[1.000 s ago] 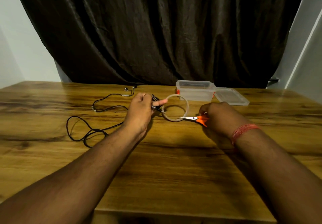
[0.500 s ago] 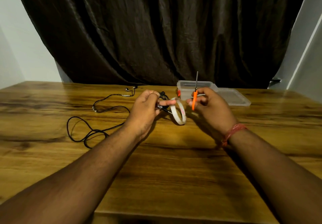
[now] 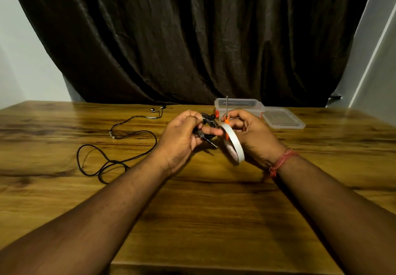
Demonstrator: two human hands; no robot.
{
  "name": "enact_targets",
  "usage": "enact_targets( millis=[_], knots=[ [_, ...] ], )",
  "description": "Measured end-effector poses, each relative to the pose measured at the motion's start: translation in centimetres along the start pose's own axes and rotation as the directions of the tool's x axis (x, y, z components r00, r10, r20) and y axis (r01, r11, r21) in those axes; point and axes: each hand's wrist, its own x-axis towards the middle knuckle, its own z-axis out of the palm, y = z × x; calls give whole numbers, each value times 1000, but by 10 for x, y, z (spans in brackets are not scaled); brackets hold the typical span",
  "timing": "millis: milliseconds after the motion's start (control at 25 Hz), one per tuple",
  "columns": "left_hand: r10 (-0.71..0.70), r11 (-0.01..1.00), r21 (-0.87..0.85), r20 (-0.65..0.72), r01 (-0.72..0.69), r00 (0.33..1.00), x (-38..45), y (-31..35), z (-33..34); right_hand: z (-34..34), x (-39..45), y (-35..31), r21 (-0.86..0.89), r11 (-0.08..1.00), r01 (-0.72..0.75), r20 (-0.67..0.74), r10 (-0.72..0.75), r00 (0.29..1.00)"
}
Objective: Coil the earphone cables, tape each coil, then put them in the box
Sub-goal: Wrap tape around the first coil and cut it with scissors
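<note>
My left hand [image 3: 182, 135] grips a coiled black earphone cable [image 3: 209, 125] above the table, its jack plug poking out below the fingers. My right hand [image 3: 250, 133] holds orange-handled scissors [image 3: 226, 120] with the blades pointing up, and a white tape roll [image 3: 234, 146] hangs tilted beside its fingers, touching the coil. A second black earphone cable [image 3: 120, 146] lies loose and uncoiled on the table to the left. The clear plastic box [image 3: 237, 104] stands open just behind my hands.
The box's clear lid [image 3: 282, 118] lies flat to the right of the box. A dark curtain hangs behind the wooden table [image 3: 192, 221]. The table's near edge runs across the bottom of the view.
My right hand lifted the scissors off the table and turned the blades upward. The tape roll rose from lying flat to hanging tilted between my hands, and both hands drew closer together.
</note>
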Motion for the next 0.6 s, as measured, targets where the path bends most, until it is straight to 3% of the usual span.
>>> enact_targets(
  millis=[80, 120, 240, 320, 400, 480, 600],
  knots=[
    [6, 999, 44, -65, -3, 998, 3, -3, -3, -1, 0, -3, -97, 994, 51, -92, -60, 994],
    [4, 996, 89, -99, 5, 995, 5, -5, -4, -2, -1, -5, -224, 971, 84, -159, -121, 980],
    [10, 971, 235, -178, 32, 984, 6, -9, -4, -1, -3, -10, -654, 742, 149, -236, -387, 891],
    [28, 963, 266, -235, 37, 972, 6, -10, -3, 0, -6, -11, -796, 584, 159, -197, -498, 844],
    [30, 956, 288, -281, 55, 959, 6, -9, -3, 2, -7, -12, -870, 465, 166, -150, -568, 809],
    [17, 954, 290, -297, 73, 955, 7, -9, -3, 5, -7, -14, -892, 419, 171, -134, -604, 785],
    [17, 965, 253, -308, 64, 951, 9, -8, -6, 6, -6, -14, -838, 516, 177, -175, -562, 808]
  ],
)
